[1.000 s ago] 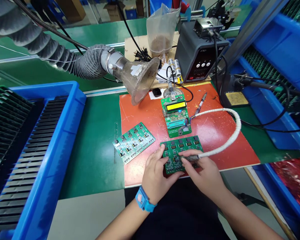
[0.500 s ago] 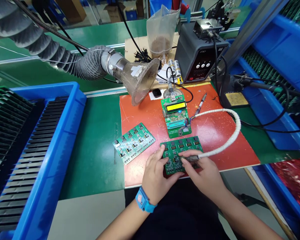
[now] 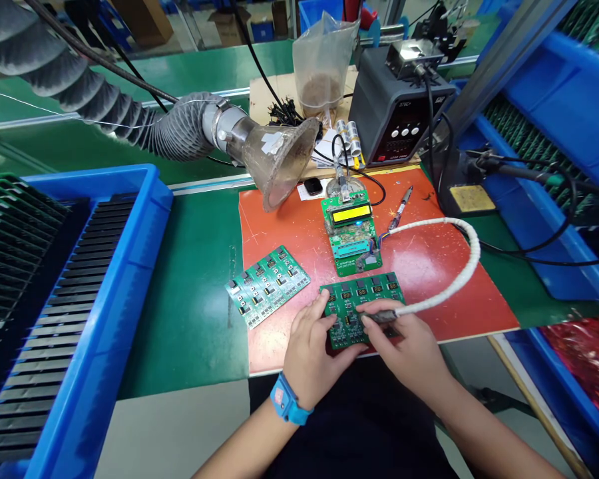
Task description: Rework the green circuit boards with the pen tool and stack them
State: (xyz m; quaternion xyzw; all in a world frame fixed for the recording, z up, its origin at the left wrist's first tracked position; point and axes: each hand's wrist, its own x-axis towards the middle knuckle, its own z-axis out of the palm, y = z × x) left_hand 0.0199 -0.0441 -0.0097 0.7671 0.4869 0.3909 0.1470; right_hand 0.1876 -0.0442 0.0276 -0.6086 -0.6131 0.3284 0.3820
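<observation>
A green circuit board [image 3: 362, 291] with a row of small digit displays lies on the orange mat in front of me. My left hand [image 3: 312, 342] grips its left side, fingers on the top face and thumb along the near edge. Between the thumb and fingers of my right hand [image 3: 404, 342] is a dark probe [image 3: 383, 315], its tip hidden at the middle of the board. A white wrapped cable [image 3: 472, 263] loops from the probe to a programmer board [image 3: 352, 229] with a lit yellow screen. A second circuit board [image 3: 268, 285] rests to the left, partly off the mat.
A blue bin [image 3: 144, 219] with slotted racks and boards stands at the left. Over the back hangs a fume extraction hood [image 3: 279, 156]. A soldering station [image 3: 402, 106], a pen [image 3: 402, 206] and a sponge holder [image 3: 472, 198] lie beyond; blue bins [image 3: 544, 239] line the right.
</observation>
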